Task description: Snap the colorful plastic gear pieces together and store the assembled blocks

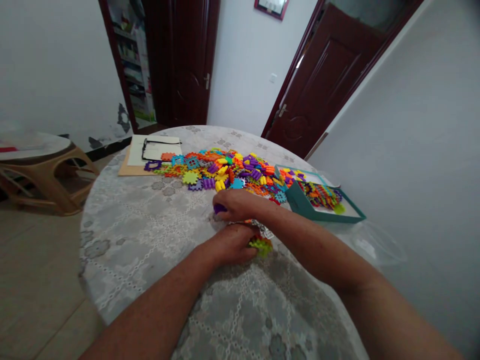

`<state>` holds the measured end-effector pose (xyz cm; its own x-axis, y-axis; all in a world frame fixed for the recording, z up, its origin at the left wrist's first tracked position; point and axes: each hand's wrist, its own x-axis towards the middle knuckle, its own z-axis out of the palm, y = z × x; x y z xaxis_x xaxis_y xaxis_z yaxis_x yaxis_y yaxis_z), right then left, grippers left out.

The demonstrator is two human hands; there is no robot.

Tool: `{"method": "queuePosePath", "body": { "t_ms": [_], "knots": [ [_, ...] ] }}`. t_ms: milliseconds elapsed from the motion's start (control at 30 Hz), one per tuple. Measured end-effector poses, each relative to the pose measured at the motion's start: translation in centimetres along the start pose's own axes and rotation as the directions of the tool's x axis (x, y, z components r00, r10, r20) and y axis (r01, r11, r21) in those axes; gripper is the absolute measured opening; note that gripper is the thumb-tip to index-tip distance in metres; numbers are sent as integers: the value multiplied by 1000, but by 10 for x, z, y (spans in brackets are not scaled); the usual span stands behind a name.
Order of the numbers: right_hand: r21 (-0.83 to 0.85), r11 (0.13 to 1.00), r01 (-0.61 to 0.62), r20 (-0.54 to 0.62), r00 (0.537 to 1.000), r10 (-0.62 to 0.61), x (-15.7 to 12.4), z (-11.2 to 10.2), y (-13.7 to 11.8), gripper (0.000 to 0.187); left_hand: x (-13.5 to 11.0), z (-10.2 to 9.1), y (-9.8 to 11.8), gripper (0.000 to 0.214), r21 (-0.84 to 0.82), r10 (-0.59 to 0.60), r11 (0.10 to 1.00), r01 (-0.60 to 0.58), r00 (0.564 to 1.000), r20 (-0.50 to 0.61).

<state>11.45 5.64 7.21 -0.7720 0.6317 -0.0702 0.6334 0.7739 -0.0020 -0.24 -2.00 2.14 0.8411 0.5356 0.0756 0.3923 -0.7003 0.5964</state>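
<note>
My right hand (240, 204) is curled over a purple block (219, 208) on the round table (150, 220), just in front of a wide pile of colourful plastic interlocking blocks (225, 170). My left hand (234, 245) lies closer to me, fingers closed on a small assembly of green, red and orange blocks (260, 245). The two hands almost touch. Part of the assembly is hidden under the hands.
A teal box lid (318, 212) with more blocks lies at the right. A clipboard with paper and glasses (150, 150) sits at the table's far left. A clear plastic bag (375, 245) lies at the right edge. A wooden stool (45, 175) stands on the left floor.
</note>
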Motion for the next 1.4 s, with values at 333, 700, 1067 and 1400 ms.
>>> {"method": "queuePosePath", "body": {
  "t_ms": [333,700,1067,1400],
  "knots": [
    [-61,509,-859,-499,468,730,-114,-39,103,38,2,-21,-18,23,-22,-180,982,188,889,-421],
    [281,930,-237,-414,844,340,-120,57,-57,35,3,-39,-22,26,-370,-510,854,365,450,-734],
    [179,976,-121,-366,913,181,-92,95,-76,23,8,-33,-27,32,-356,-495,863,358,463,-735],
    [197,859,-473,-378,772,511,-126,90,-31,25,8,-28,-20,25,-249,-428,898,364,586,-688]
  ]
}}
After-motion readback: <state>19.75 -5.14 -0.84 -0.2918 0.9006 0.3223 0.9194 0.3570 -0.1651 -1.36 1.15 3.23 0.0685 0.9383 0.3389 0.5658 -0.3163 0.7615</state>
